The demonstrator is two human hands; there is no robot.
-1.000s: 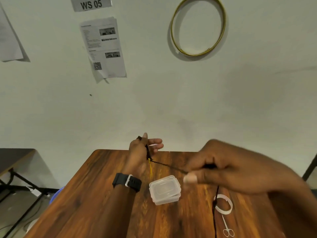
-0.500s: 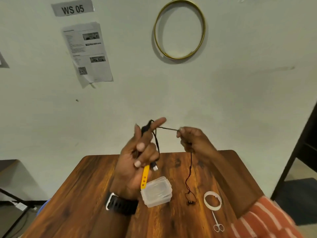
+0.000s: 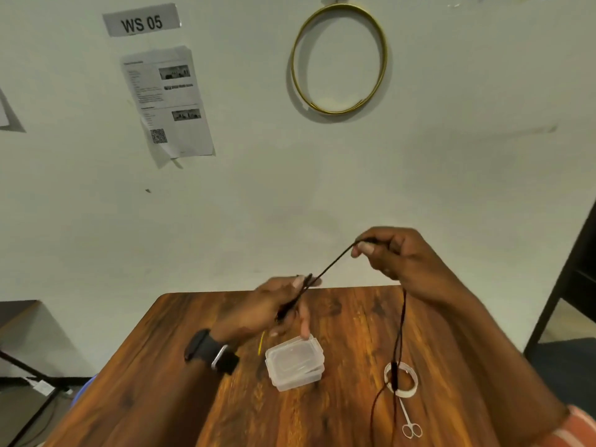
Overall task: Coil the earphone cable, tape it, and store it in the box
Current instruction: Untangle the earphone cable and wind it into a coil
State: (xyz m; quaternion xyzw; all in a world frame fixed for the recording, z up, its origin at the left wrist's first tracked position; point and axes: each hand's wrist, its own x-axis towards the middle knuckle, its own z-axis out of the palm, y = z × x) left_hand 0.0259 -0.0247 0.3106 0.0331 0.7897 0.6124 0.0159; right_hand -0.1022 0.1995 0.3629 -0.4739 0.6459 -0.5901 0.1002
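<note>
on wooden table, clear box, tape roll, scissors, pale wall

box sits mid-table, tape roll to its right, scissors just below the roll, lower right.

pale wall with gold hoop, wooden table below

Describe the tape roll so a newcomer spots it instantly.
On the wooden table, look right of the clear box. The tape roll is the flat white ring there, with the black cable hanging across it; the scissors just nearer are thin metal.
</note>
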